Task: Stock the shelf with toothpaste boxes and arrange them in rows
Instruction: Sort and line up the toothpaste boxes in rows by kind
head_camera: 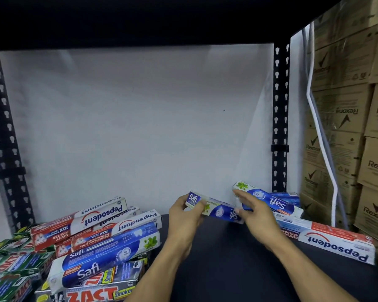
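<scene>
The person's left hand [183,216] curls round the left end of a slim blue-and-white cardboard toothpaste box [216,210] marked "Safi", holding it just above the back of the black shelf board [216,264]. The right hand [256,213] is blurred, with its fingers stretched out nearly straight over the near end of a second blue-and-white Safi box [271,200] that lies tilted against the right rear corner. Whether it touches either box cannot be told, and it grips nothing that shows.

A box like this is probably light, stiff along its length and easily dented at the end flaps. Its glossy print may slip, so a hold across the long sides near the middle should serve better than pinching an end.

A long red-and-white Pepsodent box [327,238] lies at the right, its name upside down. On the left sits a loose heap:
- red-and-white Pepsodent boxes [100,212] reading "10X" and "CAVITY FIGHTER"
- a larger blue Safi box [105,251] with a red "BAHARU" tag
- dark Zact boxes [96,295] marked "Smokers"
- green boxes [9,258] whose print is too blurred to read

Brown cardboard cartons [375,162] beyond the black slotted upright [280,118] read "Rexona"
</scene>
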`<control>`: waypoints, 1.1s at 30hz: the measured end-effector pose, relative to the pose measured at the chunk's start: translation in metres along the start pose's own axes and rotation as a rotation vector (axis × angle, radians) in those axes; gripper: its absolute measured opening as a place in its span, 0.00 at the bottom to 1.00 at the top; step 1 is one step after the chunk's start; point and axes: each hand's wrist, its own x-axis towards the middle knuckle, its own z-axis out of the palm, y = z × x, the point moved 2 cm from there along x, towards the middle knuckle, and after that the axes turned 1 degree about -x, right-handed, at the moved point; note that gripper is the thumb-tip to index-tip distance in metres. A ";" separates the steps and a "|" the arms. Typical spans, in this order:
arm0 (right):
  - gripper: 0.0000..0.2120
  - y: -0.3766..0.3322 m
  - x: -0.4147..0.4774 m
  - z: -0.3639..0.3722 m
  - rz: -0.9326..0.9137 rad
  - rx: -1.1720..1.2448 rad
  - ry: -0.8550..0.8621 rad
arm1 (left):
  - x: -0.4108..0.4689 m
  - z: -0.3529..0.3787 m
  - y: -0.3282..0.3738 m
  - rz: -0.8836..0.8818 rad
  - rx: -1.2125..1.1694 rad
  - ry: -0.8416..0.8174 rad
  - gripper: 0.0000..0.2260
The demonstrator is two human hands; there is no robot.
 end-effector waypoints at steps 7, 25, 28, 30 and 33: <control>0.20 0.014 0.001 -0.020 0.139 0.050 -0.170 | 0.000 -0.002 0.002 -0.045 -0.289 -0.119 0.14; 0.21 -0.011 -0.014 0.001 -0.235 -0.369 0.090 | -0.004 0.025 -0.021 -0.289 -0.429 0.103 0.37; 0.18 -0.012 -0.017 0.001 -0.206 -0.247 0.022 | 0.000 0.024 -0.017 -0.241 -0.393 0.162 0.23; 0.16 -0.009 -0.018 -0.003 -0.131 -0.092 -0.085 | 0.003 0.020 -0.014 -0.237 -0.351 0.193 0.19; 0.13 -0.008 -0.017 -0.004 -0.038 0.129 -0.154 | 0.010 0.015 -0.006 -0.203 -0.180 0.127 0.15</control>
